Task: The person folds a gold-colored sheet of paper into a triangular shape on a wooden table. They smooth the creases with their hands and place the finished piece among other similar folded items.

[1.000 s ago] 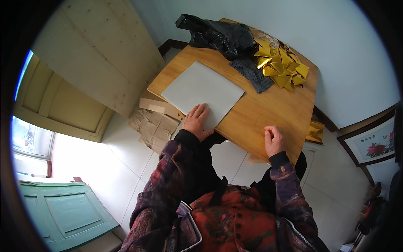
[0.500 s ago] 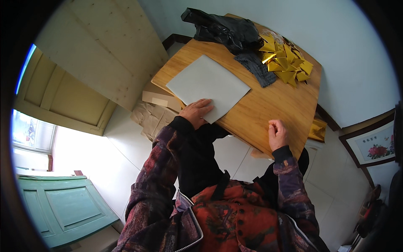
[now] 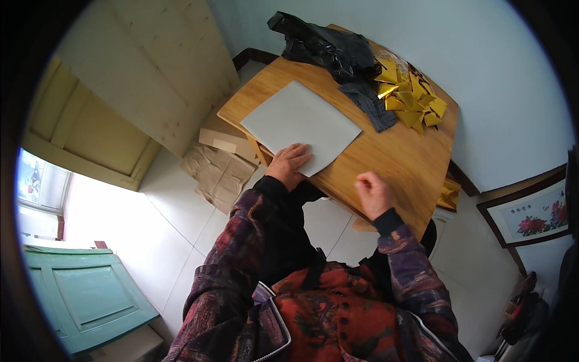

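Note:
A grey rectangular sheet [image 3: 298, 120] lies flat on the wooden table [image 3: 416, 163], reaching its near left edge. My left hand [image 3: 289, 166] rests on the near edge of that sheet, palm down with its fingers stretched out. Over the bare wood to the right, my right hand [image 3: 375, 194] is closed, fingers curled in; whatever they may hold is hidden. Farther back sits a pile of folded gold foil paper pieces [image 3: 415, 99], beside a dark grey ribbed cloth [image 3: 373, 108].
A crumpled black plastic bag [image 3: 329, 48] lies at the table's far edge. Brown cardboard [image 3: 220, 175] is on the tiled floor at the table's left. A green panelled door piece [image 3: 96, 295] stands lower left. A framed flower picture [image 3: 531, 214] leans at the right.
My right hand has moved left over the table, toward the sheet. My left hand stays on the sheet. The whole view has shifted slightly.

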Demonstrator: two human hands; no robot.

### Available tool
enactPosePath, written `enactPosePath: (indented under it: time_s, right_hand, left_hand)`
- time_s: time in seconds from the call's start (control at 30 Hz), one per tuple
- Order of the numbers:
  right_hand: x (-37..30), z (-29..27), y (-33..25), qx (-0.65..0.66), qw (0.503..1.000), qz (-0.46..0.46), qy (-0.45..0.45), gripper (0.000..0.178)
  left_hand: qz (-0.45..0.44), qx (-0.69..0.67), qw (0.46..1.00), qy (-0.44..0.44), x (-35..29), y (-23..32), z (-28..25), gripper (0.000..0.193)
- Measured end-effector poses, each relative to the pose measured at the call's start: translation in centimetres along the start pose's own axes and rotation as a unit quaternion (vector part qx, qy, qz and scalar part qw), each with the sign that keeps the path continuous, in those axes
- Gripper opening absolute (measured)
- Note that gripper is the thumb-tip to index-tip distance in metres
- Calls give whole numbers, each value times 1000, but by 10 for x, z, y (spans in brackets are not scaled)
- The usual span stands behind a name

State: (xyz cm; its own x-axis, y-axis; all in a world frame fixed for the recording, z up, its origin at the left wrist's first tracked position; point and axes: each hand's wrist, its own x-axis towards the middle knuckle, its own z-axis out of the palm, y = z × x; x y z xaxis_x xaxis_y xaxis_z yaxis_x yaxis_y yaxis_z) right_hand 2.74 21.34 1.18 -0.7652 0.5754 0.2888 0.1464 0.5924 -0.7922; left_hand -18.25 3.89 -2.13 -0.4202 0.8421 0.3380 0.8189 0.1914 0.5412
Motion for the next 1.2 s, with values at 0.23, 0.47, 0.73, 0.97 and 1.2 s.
enactPosePath:
  time_s: [0.23, 0.47, 0.73, 0.97, 1.2]
  right_hand:
    - [33, 71, -63, -133, 975, -132, -120, 30]
    - [44, 79, -50, -101, 983, -70, -136, 24]
    - [47, 78, -42, 2, 988, -37, -148, 20]
    - [51, 75, -40, 50, 987, -18, -150, 18]
    - [52, 73, -41, 66, 986, -28, -147, 16]
  left_hand:
    - [-13, -29, 999, 36, -1, 3, 4, 54]
    - [-26, -28, 999, 28, -1, 1, 3, 46]
    - [-40, -39, 998, 24, -1, 6, -3, 42]
    - [-39, -43, 998, 30, -1, 8, -4, 45]
    - [-37, -43, 998, 37, 0, 9, -4, 47]
